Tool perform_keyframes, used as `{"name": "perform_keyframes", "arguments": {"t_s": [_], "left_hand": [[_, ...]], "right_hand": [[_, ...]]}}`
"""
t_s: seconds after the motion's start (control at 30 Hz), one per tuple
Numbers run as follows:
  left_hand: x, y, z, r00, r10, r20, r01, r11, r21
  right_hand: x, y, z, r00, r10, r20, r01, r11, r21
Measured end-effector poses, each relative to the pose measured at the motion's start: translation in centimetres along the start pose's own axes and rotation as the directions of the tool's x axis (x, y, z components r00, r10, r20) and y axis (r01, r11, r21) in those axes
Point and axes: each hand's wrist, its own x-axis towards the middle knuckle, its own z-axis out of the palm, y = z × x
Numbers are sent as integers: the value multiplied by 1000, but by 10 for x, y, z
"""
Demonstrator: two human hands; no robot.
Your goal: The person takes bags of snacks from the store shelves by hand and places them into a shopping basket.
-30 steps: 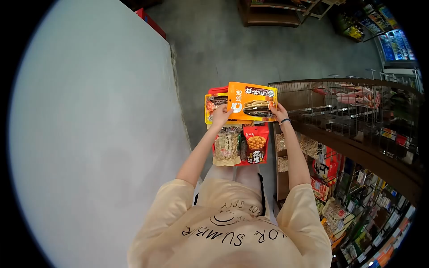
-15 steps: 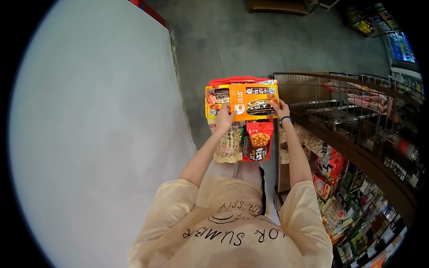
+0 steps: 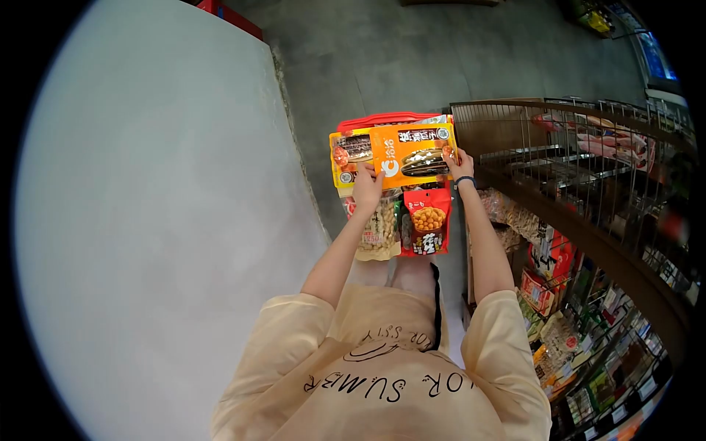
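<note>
An orange snack bag [image 3: 418, 153] lies over a yellow snack bag [image 3: 351, 151] at the top of a pile in a red basket [image 3: 382, 119]. My left hand [image 3: 368, 187] pinches the orange bag's left lower edge, its fingertips partly over the yellow bag. At the right end of the orange bag my right hand [image 3: 461, 167] grips the edge. Nearer my body, a peanut bag [image 3: 380, 231] and a red bag with a picture of round nuts [image 3: 427, 220] rest side by side.
A large pale surface [image 3: 162, 206] fills the left side. Wire shelving [image 3: 588, 176] with a brown rail and many packaged goods runs down the right side. Grey floor [image 3: 412, 59] lies ahead, with a red object [image 3: 235, 18] at the upper left.
The orange bag has come down over the yellow bag, lining up with it. More of the basket's red rim shows. The shelving has shifted in view.
</note>
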Motion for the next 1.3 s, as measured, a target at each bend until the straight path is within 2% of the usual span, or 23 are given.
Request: {"name": "perform_keyframes", "arguments": {"t_s": [0.23,0.3,0.37,0.43,0.5,0.53,0.57,0.63,0.7,0.77,0.83,0.87,0.9,0.93,1.0,1.03,1.07,1.1,1.13,1.2,1.23,1.27,1.3], "left_hand": [[-5,9,-8,999,45,0,-45,999,7],[-12,12,-10,1000,-13,-18,12,999,-47],[-16,2,-6,999,20,-51,-23,998,-65],[-22,-1,-8,995,51,-87,-58,995,-80],[-29,2,-14,999,37,-24,-36,999,36],[-34,6,-19,998,49,-28,-48,998,38],[-40,10,-24,994,107,6,-107,987,121],[-54,12,-30,983,176,49,-182,962,204],[-68,8,-35,934,358,8,-343,888,306],[-88,10,-41,917,397,28,-387,873,296],[-112,12,-42,910,411,47,-408,871,274],[-125,12,-39,902,430,42,-429,884,186],[-139,10,-36,889,455,58,-457,871,180],[-152,9,-33,852,519,72,-522,829,200],[-183,12,-24,781,615,111,-624,756,201],[-199,17,-18,780,600,176,-624,764,163],[-214,20,-11,773,586,244,-624,772,125],[-222,11,5,698,682,219,-707,705,55],[-242,20,13,684,684,254,-717,695,58],[-267,29,26,546,689,477,-790,613,19],[-282,37,31,470,669,576,-821,571,7],[-290,37,39,429,684,590,-841,541,-15],[-296,36,50,298,698,651,-896,441,-63]], "right_hand": [[-14,-18,1,996,65,-63,-60,995,79],[-20,-23,3,992,104,-73,-97,991,90],[-25,-24,7,989,23,-147,-28,999,-34],[-34,-34,-1,989,49,-138,-52,998,-18],[-42,-39,-7,978,143,-152,-137,989,50],[-45,-38,-12,981,135,-141,-129,990,51],[-48,-36,-19,980,132,-148,-124,990,61],[-54,-22,-34,984,-20,-176,41,992,118],[-66,-2,-56,969,-67,-238,93,991,101],[-78,30,-77,995,52,-88,-13,918,397],[-100,79,-90,997,37,-69,-5,910,414],[-117,99,-97,999,20,-33,-4,906,423],[-144,112,-106,996,-63,-66,87,863,498],[-159,159,-92,997,27,-76,14,870,492],[-213,214,-90,966,260,10,-258,949,184],[-243,248,-82,936,350,46,-353,921,164],[-284,230,-97,907,421,-25,-422,905,-56],[-317,246,-97,856,516,44,-516,857,-1],[-341,256,-101,749,633,197,-625,773,-109],[-389,309,-74,799,526,290,-372,812,-449],[-412,310,-73,700,677,228,-620,735,-276],[-434,309,-71,565,799,206,-805,588,-75],[-452,341,-44,659,681,318,-628,732,-266]]}}
